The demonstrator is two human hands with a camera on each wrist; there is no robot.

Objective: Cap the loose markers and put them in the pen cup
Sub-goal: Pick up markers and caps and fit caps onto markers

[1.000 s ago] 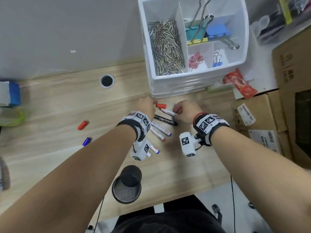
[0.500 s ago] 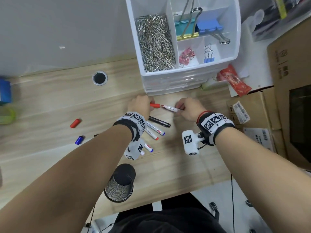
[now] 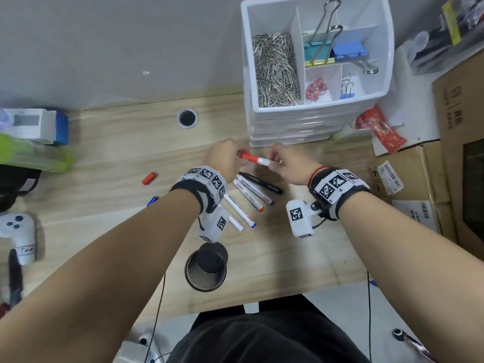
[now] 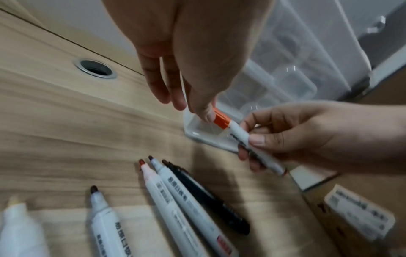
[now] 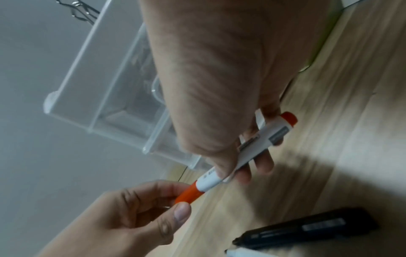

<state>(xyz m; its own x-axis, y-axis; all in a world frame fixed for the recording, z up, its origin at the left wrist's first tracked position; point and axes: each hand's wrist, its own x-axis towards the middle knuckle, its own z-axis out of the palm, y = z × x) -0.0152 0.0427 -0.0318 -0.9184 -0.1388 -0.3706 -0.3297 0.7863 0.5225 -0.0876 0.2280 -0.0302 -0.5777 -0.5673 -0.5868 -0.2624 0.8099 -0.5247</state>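
Observation:
A white marker (image 3: 264, 161) with its red cap (image 3: 248, 157) seated on it is held between both hands above the desk. My left hand (image 3: 226, 159) pinches the red cap (image 4: 221, 118) (image 5: 189, 193). My right hand (image 3: 286, 163) grips the white barrel (image 4: 252, 144) (image 5: 246, 154). Several uncapped markers (image 3: 248, 197) and a black marker (image 3: 262, 182) lie on the wood below my hands. A loose red cap (image 3: 148, 178) and a blue cap (image 3: 152, 200) lie to the left. The black mesh pen cup (image 3: 205, 268) stands near the front edge.
A white drawer organiser (image 3: 314, 74) with paper clips and binder clips stands just behind my hands. Cardboard boxes (image 3: 424, 184) fill the right side. A cable hole (image 3: 187, 118) sits in the desk (image 3: 104, 158). A white controller (image 3: 18, 231) and a green bottle (image 3: 34, 155) lie far left.
The red cap was apart from the marker's tip a second ago. Now the two are joined, with the cap pushed onto the barrel between my hands.

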